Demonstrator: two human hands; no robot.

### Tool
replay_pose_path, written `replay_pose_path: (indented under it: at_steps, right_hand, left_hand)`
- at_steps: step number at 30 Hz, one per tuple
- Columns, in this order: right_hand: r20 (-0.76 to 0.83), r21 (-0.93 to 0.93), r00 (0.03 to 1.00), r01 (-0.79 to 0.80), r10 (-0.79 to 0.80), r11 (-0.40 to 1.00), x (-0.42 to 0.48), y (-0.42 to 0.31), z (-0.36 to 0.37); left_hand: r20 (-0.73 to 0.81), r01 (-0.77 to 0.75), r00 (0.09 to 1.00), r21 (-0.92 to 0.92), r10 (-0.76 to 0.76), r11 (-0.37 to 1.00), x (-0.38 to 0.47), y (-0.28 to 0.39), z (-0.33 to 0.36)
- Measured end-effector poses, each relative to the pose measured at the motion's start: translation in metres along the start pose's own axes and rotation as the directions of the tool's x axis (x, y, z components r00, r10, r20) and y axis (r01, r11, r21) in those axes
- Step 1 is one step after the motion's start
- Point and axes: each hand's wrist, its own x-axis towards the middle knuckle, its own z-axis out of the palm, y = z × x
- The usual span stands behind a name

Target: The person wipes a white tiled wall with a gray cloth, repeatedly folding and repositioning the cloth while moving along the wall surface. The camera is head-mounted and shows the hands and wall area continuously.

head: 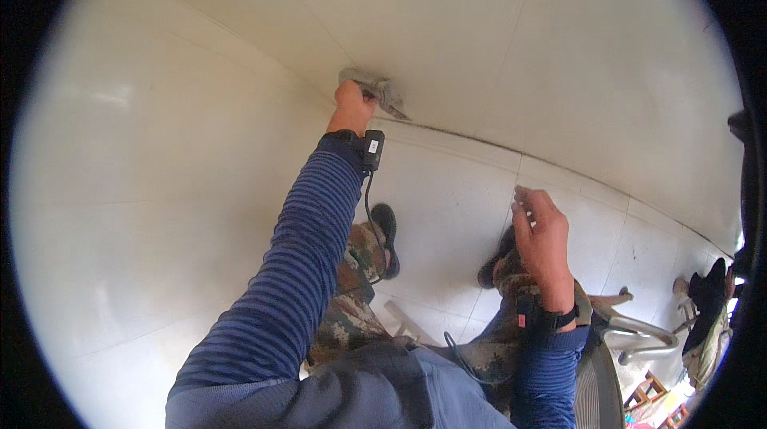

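Observation:
My left hand [352, 106] grips a grey cloth [388, 93] and presses it against the pale tiled wall [455, 39], low down beside the corner. Part of the cloth hangs out past my fingers, just above the dark joint between wall and floor. My right hand [544, 234] hovers over my knee with its fingers loosely bent and a gap at the thumb; nothing shows in it. Each wrist wears a strap with a small black device, and a cable runs from the left device [373, 150] down past my leg.
A second tiled wall [120, 177] rises close on my left. Pale floor tiles [431, 249] lie around my feet. A chair with metal legs [647, 339] is at my right. Farther right are a person's dark shoe and clothing [707, 303] and a wooden stool [647, 390].

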Motion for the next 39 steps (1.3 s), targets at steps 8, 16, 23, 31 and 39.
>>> replay_pose_path:
  at_steps: [8, 16, 23, 31, 39]
  right_hand:
    - [-0.025, 0.045, 0.999, 0.036, -0.035, 0.998, 0.001, -0.004, -0.001]
    - [-0.076, -0.007, 0.993, 0.086, -0.086, 0.996, -0.001, 0.002, -0.001]
    - [-0.079, -0.008, 0.994, 0.073, -0.074, 0.997, -0.001, 0.004, -0.003]
    - [-0.076, 0.011, 0.996, 0.046, -0.045, 0.999, -0.003, 0.003, -0.011]
    - [-0.068, -0.002, 0.997, 0.032, -0.032, 0.999, -0.002, 0.001, -0.011]
  left_hand:
    - [-0.18, -0.125, 0.963, 0.363, 0.202, 0.923, 0.016, 0.098, -0.136]
    - [-0.549, -0.404, 0.835, -0.653, -0.034, 0.64, -0.018, 0.259, -0.313]
    - [-0.858, -0.736, 0.121, 0.26, 0.5, 0.625, 0.003, 0.351, -0.32]
    - [-0.507, -0.526, 0.396, 0.558, 0.766, 0.642, -0.013, 0.262, -0.137]
    - [-0.465, -0.197, 0.851, 0.146, 0.243, 0.969, -0.036, 0.192, -0.013]
